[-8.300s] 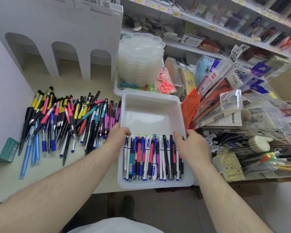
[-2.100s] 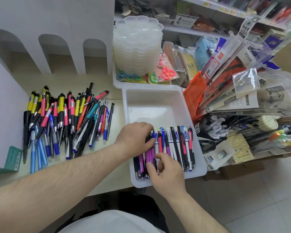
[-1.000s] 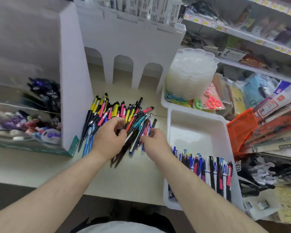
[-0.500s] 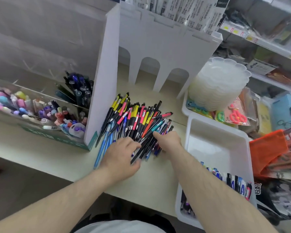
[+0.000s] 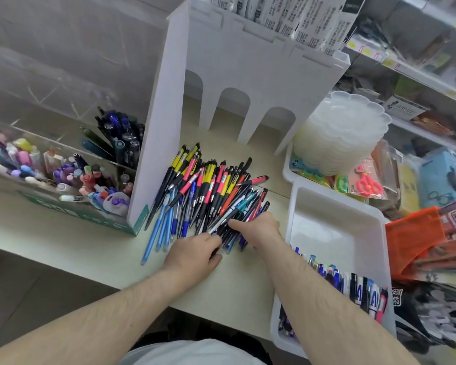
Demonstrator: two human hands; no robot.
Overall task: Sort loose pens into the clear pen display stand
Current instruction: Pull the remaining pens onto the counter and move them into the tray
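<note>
While both forearms reach in from the bottom edge of the head view, the left hand (image 5: 192,255) lies palm-down at the near end of the loose pens (image 5: 208,196), its fingers curled over the tips of a few dark pens; whether it actually pinches one I cannot tell. Right hand (image 5: 258,229) sits just beside it at the pile's near right corner, fingers bent down onto dark and blue pen tips, grip also unclear. Pile is a fan of black, yellow, pink, orange and blue pens lying flat on the pale bench (image 5: 90,248), tips toward the person, clips away. Clear pen display stand (image 5: 63,106) stands left of the pile, behind a white divider panel (image 5: 157,133) that touches the pile's left edge; its near compartments hold pastel and purple pens upright, a rear compartment holds dark blue ones tilted. White tray (image 5: 337,233) on the right, just beside the right wrist, has a row of pens (image 5: 353,285) at its near end, partly hidden by the right forearm. Stack of translucent scalloped palettes (image 5: 342,135) behind the tray. Packaged stationery on shelves far right, blurred.
</note>
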